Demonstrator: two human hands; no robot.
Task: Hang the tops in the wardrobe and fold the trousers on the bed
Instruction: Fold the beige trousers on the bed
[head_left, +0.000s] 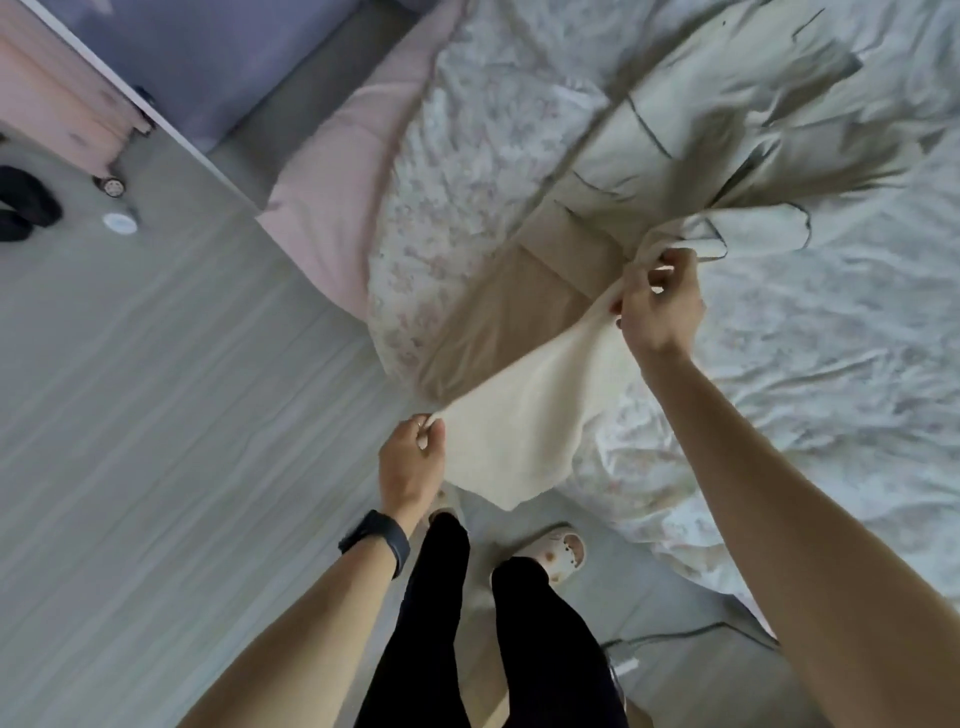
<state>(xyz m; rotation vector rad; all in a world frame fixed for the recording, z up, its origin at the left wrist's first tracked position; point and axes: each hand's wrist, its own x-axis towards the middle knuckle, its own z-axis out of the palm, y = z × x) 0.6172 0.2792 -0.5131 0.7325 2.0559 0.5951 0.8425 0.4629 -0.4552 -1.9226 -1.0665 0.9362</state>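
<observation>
A person stands at the edge of the bed (805, 389). Their left hand (413, 460), low and close to the body, pinches one corner of a cream garment (524, 415). The cloth stretches diagonally up to the right hand (660, 304), whose fingers curl round its far end, above tan trousers (498, 322) lying on the covers.

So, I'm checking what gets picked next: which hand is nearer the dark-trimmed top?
Right. The right hand grips the cream cloth right beside the dark-trimmed top. The left hand grips the cloth's other corner, out past the bed edge, well away from it.
</observation>
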